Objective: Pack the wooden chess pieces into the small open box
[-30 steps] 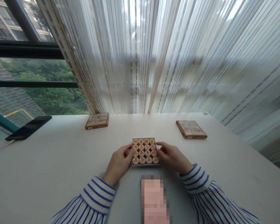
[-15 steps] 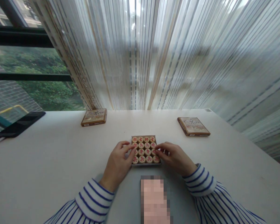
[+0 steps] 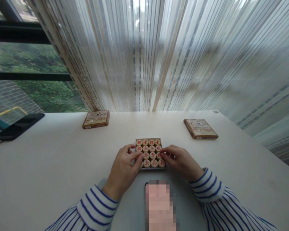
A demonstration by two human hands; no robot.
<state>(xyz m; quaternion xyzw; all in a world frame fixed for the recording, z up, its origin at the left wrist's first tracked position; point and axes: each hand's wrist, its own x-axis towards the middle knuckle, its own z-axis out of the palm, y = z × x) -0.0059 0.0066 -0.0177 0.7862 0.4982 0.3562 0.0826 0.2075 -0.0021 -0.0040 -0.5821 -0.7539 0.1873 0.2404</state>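
Note:
A shallow box [image 3: 151, 169] in front of me holds round wooden Chinese chess pieces [image 3: 152, 148] in rows, their red characters facing up. My left hand [image 3: 125, 166] is at the box's left side, thumb and index finger closed together over the leftmost piece of the third row, which they mostly hide. From the right side, my right hand [image 3: 181, 162] reaches in with thumb and index finger pinched at the rightmost piece of the third row. Both pieces sit among the others in the box.
Two flat, printed boxes, one left [image 3: 96, 119] and one right [image 3: 200, 128], lie at the back of the white table [image 3: 62, 166]. A dark phone-like slab [image 3: 18, 126] rests at the far left. Close to me is a device with a pixelated surface [image 3: 159, 205]. A curtain [image 3: 144, 64] hangs behind.
My left thumb and index finger have shifted slightly toward me, from the second row's left piece to the third row's, uncovering the former. The right hand has hardly moved. The view tilted slightly.

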